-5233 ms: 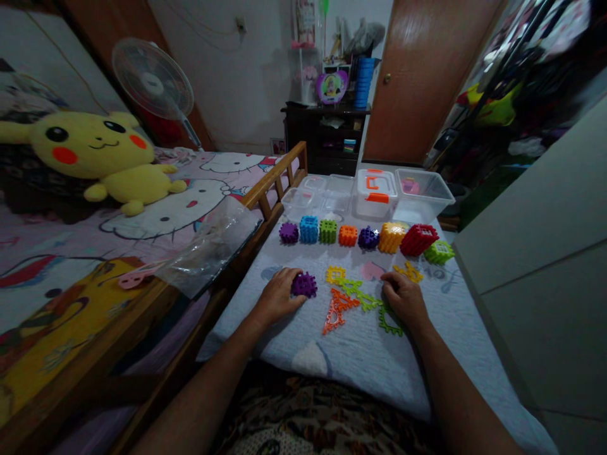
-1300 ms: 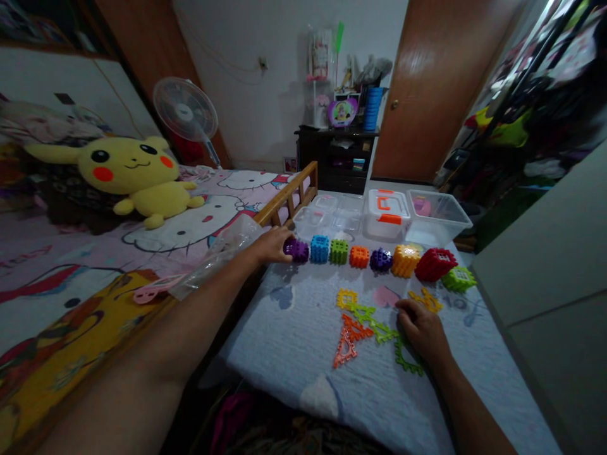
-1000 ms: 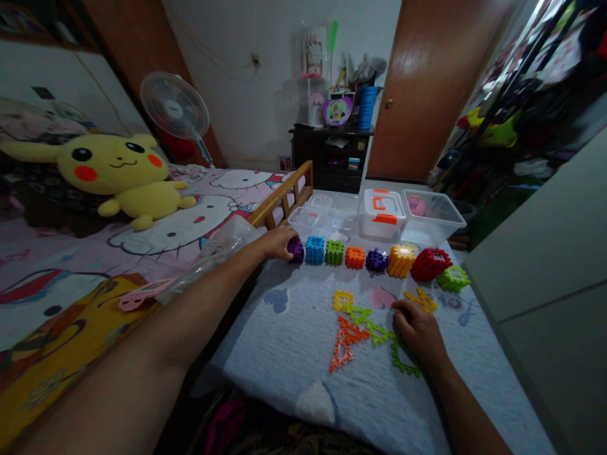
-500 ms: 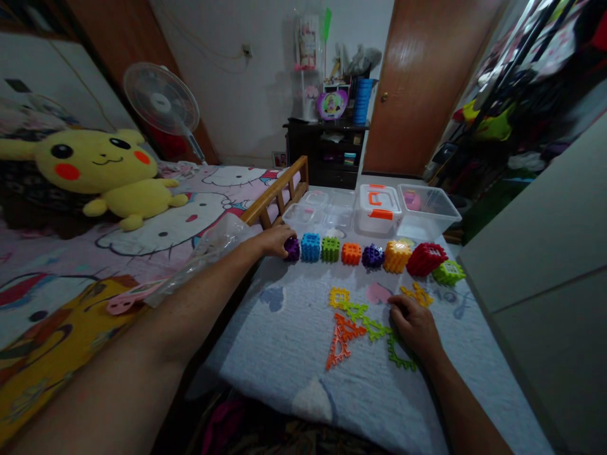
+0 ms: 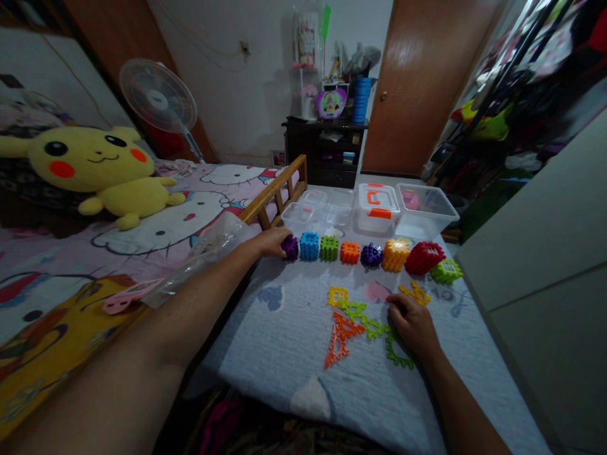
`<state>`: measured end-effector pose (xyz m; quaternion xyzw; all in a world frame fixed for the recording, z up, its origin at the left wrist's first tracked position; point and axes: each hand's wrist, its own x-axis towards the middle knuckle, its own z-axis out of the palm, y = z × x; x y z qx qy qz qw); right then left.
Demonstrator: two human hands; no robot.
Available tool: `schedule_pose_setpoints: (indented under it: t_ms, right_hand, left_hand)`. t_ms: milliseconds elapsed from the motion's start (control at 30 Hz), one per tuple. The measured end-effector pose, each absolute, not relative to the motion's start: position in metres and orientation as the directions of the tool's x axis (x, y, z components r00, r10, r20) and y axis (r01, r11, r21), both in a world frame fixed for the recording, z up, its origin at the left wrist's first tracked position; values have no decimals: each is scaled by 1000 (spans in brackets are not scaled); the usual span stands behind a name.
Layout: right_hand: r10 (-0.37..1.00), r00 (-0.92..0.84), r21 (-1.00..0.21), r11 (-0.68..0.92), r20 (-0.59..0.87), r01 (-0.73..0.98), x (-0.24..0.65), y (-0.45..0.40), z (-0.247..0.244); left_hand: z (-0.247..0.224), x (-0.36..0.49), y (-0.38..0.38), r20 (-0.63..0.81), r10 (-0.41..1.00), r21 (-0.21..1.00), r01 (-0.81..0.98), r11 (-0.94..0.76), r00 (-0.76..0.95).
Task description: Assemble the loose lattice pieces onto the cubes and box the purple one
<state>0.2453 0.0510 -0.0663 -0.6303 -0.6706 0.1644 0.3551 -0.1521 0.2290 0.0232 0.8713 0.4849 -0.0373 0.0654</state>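
My left hand (image 5: 272, 242) rests its fingers on a purple spiky block (image 5: 290, 248) at the left end of a row of chunky toy blocks on a pale blue quilted blanket (image 5: 265, 341). Along the row are a blue cube (image 5: 309, 246), a red cube (image 5: 424, 258) and others in green, orange and yellow. My right hand (image 5: 411, 325) lies lower on the blanket, fingertips beside a green gear-edged frame (image 5: 397, 351). Nearby are an orange triangular frame (image 5: 339, 341) and a yellow square frame (image 5: 337, 296). The right hand holds nothing.
Clear plastic boxes (image 5: 303, 212) and an orange-clipped lidded box (image 5: 377, 208) stand beyond the row, with a clear bin (image 5: 424, 205) beside them. A wooden bed rail (image 5: 272, 196) and a plastic bag (image 5: 203, 265) lie to the left. A grey panel (image 5: 535, 253) edges the right.
The loose purple block under my left hand on the blanket is gone from there. My left hand has moved forward to the row's left end. My right hand has barely moved.
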Motion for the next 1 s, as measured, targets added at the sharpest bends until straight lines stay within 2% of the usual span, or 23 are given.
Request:
schedule_pose_setpoints:
  t_ms: [367,467,567,633,667,733,833,1000]
  right_hand:
    - [968,49,-671,135,248,729,245,50,-66]
    - [971,50,-680,126,233,723,244,50,-65]
    - [970,53,-691,129,236,712,243,50,-65]
    - [969,53,-689,133,242,713,243,50,-64]
    - [969,52,-687,134,243,715,243,50,-64]
    - [968,52,-683,134,244,718,242,50,-63]
    - [968,51,-686,137,247,714,241,50,-62]
    - [961,50,-688,158,273,709,242,49,-64]
  left_hand:
    - [25,-154,224,-102,870,123,874,-470,483]
    - [31,-154,208,28,882,109,876,-470,470]
    - [36,-145,175,269,846,101,860,-500,460]
    - [34,-133,146,406,802,130,842,-524,437]
    - [30,-125,131,427,789,154,824,-546,443]
    - [18,-107,105,395,772,215,767,-605,498]
    - [-8,-81,82,257,725,291,664,-689,639]
    - [-35,-55,83,118,704,378,624,-684,700]
